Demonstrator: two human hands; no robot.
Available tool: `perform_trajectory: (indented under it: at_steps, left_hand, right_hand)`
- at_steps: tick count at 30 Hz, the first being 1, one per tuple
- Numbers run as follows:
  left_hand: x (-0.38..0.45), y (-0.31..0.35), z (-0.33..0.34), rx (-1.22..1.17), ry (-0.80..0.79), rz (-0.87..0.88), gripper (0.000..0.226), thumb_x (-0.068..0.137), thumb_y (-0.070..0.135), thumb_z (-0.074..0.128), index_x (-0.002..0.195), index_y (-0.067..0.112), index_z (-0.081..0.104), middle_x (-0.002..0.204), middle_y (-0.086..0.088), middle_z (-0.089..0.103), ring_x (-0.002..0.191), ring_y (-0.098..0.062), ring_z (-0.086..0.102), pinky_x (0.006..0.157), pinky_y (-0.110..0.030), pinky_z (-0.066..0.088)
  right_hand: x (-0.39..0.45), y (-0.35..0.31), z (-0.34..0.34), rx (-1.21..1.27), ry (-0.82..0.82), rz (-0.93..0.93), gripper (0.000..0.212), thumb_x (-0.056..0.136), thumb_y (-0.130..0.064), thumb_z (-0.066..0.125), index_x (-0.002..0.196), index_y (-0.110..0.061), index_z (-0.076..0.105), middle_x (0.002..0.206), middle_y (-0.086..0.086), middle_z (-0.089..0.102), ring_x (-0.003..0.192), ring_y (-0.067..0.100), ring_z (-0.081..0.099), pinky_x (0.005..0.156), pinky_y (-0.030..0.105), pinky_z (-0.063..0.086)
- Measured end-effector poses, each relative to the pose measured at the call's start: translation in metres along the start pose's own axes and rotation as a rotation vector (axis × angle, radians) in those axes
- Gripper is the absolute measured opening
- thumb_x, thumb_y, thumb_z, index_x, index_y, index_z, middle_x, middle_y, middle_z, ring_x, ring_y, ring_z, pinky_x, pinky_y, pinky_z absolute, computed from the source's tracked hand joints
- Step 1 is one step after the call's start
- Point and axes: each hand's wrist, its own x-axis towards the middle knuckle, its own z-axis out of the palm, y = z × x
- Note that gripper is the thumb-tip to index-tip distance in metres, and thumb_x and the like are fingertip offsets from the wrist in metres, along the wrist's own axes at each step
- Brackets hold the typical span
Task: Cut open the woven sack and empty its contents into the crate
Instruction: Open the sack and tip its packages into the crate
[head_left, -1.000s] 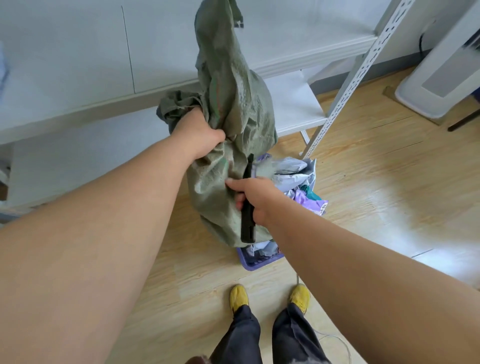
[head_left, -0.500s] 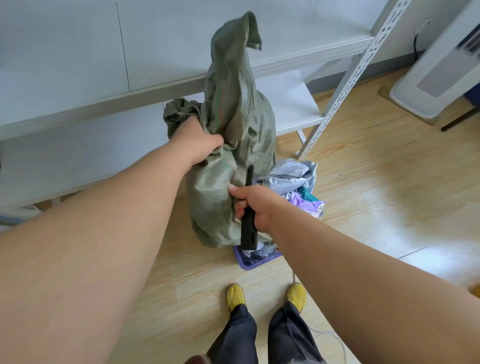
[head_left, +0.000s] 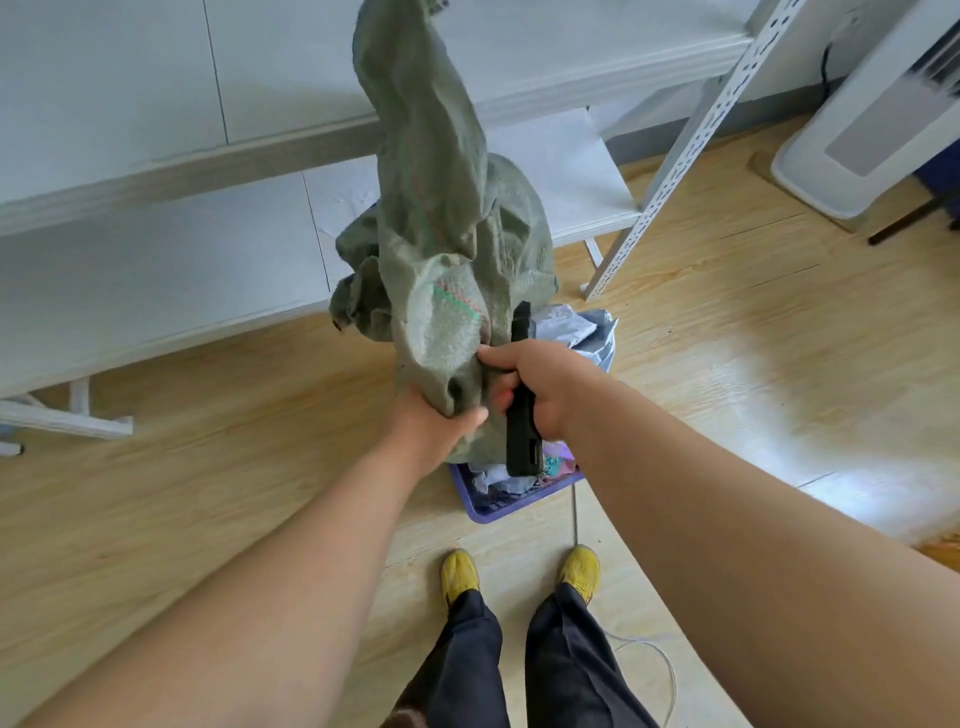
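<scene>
A limp green woven sack (head_left: 441, 218) hangs upside down over a purple crate (head_left: 496, 508) on the floor. Soft packets and cloth items (head_left: 566, 327) lie heaped in the crate. My left hand (head_left: 434, 423) grips a bunched fold at the sack's lower edge. My right hand (head_left: 530, 387) holds a black utility knife (head_left: 521, 410) upright and also pinches the sack fabric with thumb and fingers. The sack's open mouth faces me, its pale inside showing. The sack hides most of the crate.
White metal shelving (head_left: 156, 171) stands behind the sack, its slotted upright (head_left: 675, 156) to the right. A white appliance (head_left: 857, 119) sits at the far right. My feet in yellow shoes (head_left: 460, 574) stand just before the crate. A thin cord (head_left: 649, 654) lies on the wooden floor.
My left hand let go of the sack's upper side and dropped to grip its lower edge beside my right hand. The sack has risen and its mouth now faces me.
</scene>
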Motion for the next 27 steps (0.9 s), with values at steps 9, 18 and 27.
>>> perform_trajectory:
  at_steps: [9, 18, 27]
  left_hand:
    - [0.024, 0.042, -0.051, 0.146, 0.336, 0.097, 0.017, 0.092, 0.019, 0.049, 0.103, 0.012, 0.06, 0.106, -0.023, 0.064, 0.097, -0.038, 0.059, 0.074, -0.033, 0.04]
    - [0.019, 0.075, -0.039, 0.445, 0.134, 0.066, 0.024, 0.093, 0.024, 0.048, 0.109, 0.015, 0.062, 0.099, -0.013, 0.065, 0.076, -0.028, 0.052, 0.065, -0.028, 0.036]
    - [0.031, 0.076, -0.049, 0.166, 0.26, -0.126, 0.037, 0.093, 0.027, 0.046, 0.125, 0.011, 0.057, 0.109, -0.012, 0.06, 0.087, -0.029, 0.051, 0.079, -0.035, 0.043]
  right_hand:
    - [0.001, -0.003, -0.024, -0.324, 0.057, -0.298, 0.025, 0.088, -0.01, 0.068, 0.113, -0.013, 0.067, 0.078, 0.006, 0.056, 0.04, 0.009, 0.038, 0.041, 0.02, 0.037]
    - [0.005, 0.015, -0.023, -0.257, 0.04, -0.25, 0.024, 0.082, -0.008, 0.074, 0.102, -0.017, 0.064, 0.074, 0.004, 0.057, 0.04, 0.009, 0.04, 0.043, 0.023, 0.039]
    - [0.017, 0.038, -0.035, -0.454, 0.002, -0.257, 0.055, 0.079, -0.009, 0.078, 0.129, -0.017, 0.057, 0.126, 0.003, 0.059, 0.034, 0.002, 0.044, 0.041, 0.017, 0.041]
